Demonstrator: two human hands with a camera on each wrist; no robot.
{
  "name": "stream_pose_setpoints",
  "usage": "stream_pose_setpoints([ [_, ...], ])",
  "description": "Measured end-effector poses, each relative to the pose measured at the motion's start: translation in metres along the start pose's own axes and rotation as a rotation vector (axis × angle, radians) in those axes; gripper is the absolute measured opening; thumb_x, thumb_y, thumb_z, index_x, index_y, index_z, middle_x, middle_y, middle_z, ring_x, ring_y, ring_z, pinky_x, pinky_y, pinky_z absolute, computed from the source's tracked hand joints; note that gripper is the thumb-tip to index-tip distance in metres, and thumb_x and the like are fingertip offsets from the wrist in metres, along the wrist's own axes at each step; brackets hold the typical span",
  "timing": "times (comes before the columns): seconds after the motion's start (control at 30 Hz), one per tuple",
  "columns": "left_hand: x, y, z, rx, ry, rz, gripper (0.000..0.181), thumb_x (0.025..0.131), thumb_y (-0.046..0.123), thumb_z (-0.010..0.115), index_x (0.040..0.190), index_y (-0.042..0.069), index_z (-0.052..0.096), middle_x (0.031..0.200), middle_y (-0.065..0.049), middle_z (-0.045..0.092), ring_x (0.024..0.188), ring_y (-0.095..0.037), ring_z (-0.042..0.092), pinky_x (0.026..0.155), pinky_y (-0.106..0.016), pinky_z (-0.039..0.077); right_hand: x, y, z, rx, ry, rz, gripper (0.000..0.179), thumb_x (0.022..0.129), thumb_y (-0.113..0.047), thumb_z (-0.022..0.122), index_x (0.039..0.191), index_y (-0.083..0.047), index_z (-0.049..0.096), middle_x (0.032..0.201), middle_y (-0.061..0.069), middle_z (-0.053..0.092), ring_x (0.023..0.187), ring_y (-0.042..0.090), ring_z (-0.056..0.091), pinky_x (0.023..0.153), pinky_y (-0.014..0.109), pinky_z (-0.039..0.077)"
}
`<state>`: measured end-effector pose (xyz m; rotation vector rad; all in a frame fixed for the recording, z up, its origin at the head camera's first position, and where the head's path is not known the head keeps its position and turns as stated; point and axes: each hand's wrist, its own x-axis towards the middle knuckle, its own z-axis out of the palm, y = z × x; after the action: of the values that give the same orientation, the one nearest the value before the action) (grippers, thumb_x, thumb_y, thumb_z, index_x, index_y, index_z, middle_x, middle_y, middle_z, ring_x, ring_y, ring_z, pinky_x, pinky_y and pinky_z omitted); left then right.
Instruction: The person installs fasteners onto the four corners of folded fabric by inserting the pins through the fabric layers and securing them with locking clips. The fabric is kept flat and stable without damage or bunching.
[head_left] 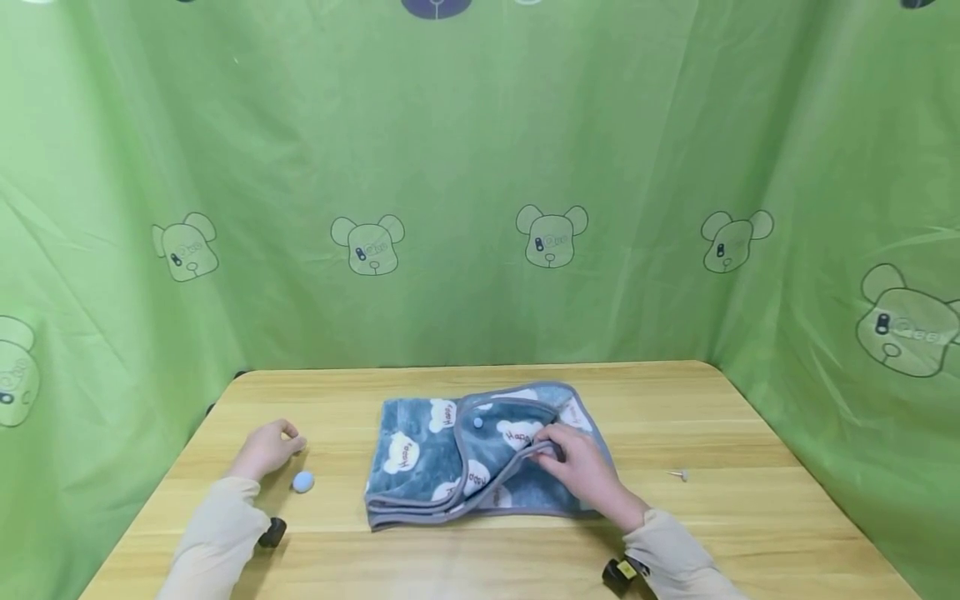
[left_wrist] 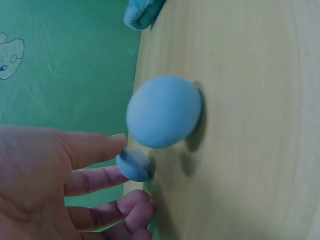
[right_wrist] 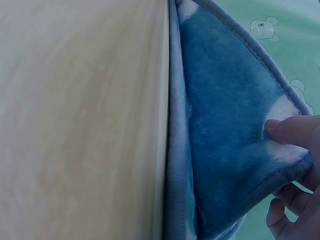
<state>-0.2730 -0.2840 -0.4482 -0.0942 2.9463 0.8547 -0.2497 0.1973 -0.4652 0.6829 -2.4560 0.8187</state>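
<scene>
A folded teal fleece blanket (head_left: 420, 454) with white bear-head patches and grey edging lies mid-table. My right hand (head_left: 581, 467) pinches a raised, folded-back corner of it; in the right wrist view the thumb (right_wrist: 290, 131) presses on a white patch, the other fingers behind the cloth. A small blue round piece (head_left: 477, 422) sits on the upper layer. At the left, my left hand (left_wrist: 95, 175) pinches a small blue domed cap (left_wrist: 134, 166) with a pale underside between thumb and forefinger. A larger-looking blue domed cap (head_left: 303, 481) stands on the table beside that hand.
A small pin-like piece with a grey head (head_left: 681, 475) lies on the wooden table (head_left: 750, 533), right of the blanket. Green curtains (head_left: 465, 317) with bear drawings hang around the back and both sides. Each wrist wears a black camera (head_left: 272, 532).
</scene>
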Motion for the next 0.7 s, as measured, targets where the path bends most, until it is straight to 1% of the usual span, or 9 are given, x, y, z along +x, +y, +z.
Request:
stream_pose_setpoints([
  [0.07, 0.0012, -0.0012, 0.001, 0.006, -0.001, -0.001, 0.028, 0.093, 0.022, 0.059, 0.104, -0.003, 0.058, 0.09, -0.016, 0.062, 0.08, -0.025, 0.055, 0.068, -0.033, 0.044, -0.0001, 0.0004, 0.0002, 0.002, 0.0, -0.003, 0.022, 0.074, -0.01, 0.082, 0.085, -0.021, 0.066, 0.084, -0.01, 0.066, 0.079, 0.006, 0.061, 0.073, 0.028, 0.052],
  [0.17, 0.003, -0.0033, 0.0028, 0.011, 0.004, 0.003, 0.026, 0.093, 0.021, 0.059, 0.103, -0.002, 0.059, 0.089, -0.016, 0.062, 0.079, -0.024, 0.054, 0.067, -0.032, 0.043, -0.0003, 0.0009, 0.0001, 0.009, 0.002, -0.011, 0.023, 0.074, -0.009, 0.081, 0.085, -0.022, 0.066, 0.083, -0.011, 0.066, 0.078, 0.005, 0.06, 0.072, 0.026, 0.052],
  [0.3, 0.0038, -0.0052, 0.0049, 0.01, 0.016, 0.006, 0.023, 0.09, 0.021, 0.064, 0.1, 0.0, 0.059, 0.092, -0.017, 0.063, 0.082, -0.026, 0.055, 0.072, -0.036, 0.045, -0.0004, 0.0011, 0.0, 0.015, 0.008, -0.021, 0.022, 0.074, -0.009, 0.081, 0.085, -0.021, 0.066, 0.082, -0.011, 0.065, 0.077, 0.003, 0.058, 0.07, 0.025, 0.051],
  [0.4, 0.0043, -0.0059, 0.0069, 0.004, 0.024, 0.008, 0.023, 0.088, 0.021, 0.068, 0.097, 0.001, 0.059, 0.091, -0.015, 0.063, 0.083, -0.026, 0.056, 0.074, -0.037, 0.045, -0.0005, 0.001, 0.0, 0.016, 0.008, -0.021, 0.022, 0.074, -0.009, 0.081, 0.085, -0.021, 0.066, 0.082, -0.011, 0.065, 0.077, 0.003, 0.058, 0.07, 0.025, 0.051],
  [0.57, 0.005, -0.0054, 0.0088, -0.011, 0.032, 0.015, 0.024, 0.085, 0.019, 0.071, 0.094, 0.001, 0.057, 0.084, -0.012, 0.061, 0.077, -0.023, 0.053, 0.069, -0.033, 0.043, -0.0005, 0.0006, -0.0002, 0.013, -0.003, -0.01, 0.022, 0.075, -0.009, 0.081, 0.085, -0.021, 0.066, 0.083, -0.011, 0.065, 0.077, 0.003, 0.059, 0.07, 0.025, 0.051],
  [0.7, 0.0038, -0.0025, 0.0073, -0.031, 0.04, 0.013, 0.026, 0.084, 0.018, 0.072, 0.095, 0.001, 0.056, 0.082, -0.01, 0.06, 0.074, -0.021, 0.053, 0.066, -0.031, 0.042, -0.0004, 0.0003, -0.0008, 0.01, -0.007, -0.005, 0.022, 0.075, -0.01, 0.081, 0.085, -0.021, 0.066, 0.083, -0.011, 0.065, 0.078, 0.003, 0.059, 0.07, 0.025, 0.051],
])
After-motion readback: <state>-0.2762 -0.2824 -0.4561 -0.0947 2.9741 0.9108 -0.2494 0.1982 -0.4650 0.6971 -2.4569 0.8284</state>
